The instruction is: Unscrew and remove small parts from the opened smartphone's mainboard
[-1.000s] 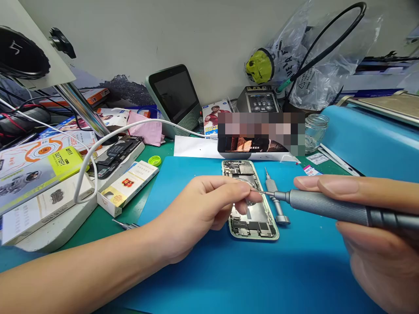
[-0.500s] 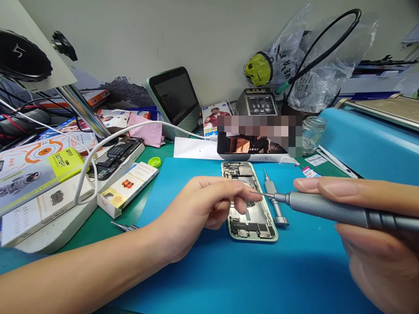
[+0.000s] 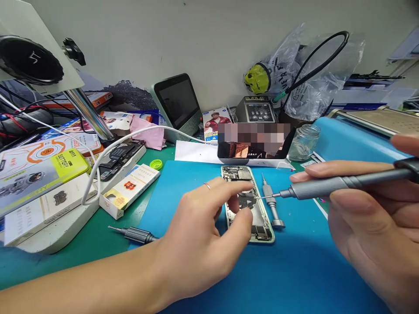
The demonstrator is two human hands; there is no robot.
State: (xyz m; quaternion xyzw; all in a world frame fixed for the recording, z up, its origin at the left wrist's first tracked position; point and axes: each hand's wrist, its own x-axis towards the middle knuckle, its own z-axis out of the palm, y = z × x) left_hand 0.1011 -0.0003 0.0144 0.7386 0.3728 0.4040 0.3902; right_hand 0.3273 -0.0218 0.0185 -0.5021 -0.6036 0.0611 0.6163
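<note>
Gray metal fills our nearer grip: the right hand (image 3: 371, 222) holds a slim gray screwdriver (image 3: 321, 187), its shaft reaching leftward over the opened phone (image 3: 261, 213); whether the tip touches it, we cannot tell. Our left hand (image 3: 209, 235), wearing one ring (image 3: 207, 186), has thumb and forefinger spread apart around nothing that we can see. A second ago that pair was closed at the bit; now it is clear of it, with more of the back of the hand toward us, so we judge that the tip is released and the right hand alone steers the tool. Counting outward, we find one opened phone, lying flat on one blue mat (image 3: 294, 270) just beyond the left fingers, and three screwdrivers: the held one, a second driver (image 3: 275, 212) just right of the phone, and a darker driver (image 3: 139, 234) across the mat's left edge. Farther off on the green table (image 3: 93, 244) we count two white cartons, one nearer (image 3: 130, 186) and one farther left (image 3: 39, 213), one lime cap (image 3: 156, 164), one propped video phone (image 3: 235, 152), one glass jar (image 3: 304, 144) and one standing display (image 3: 178, 98).
</note>
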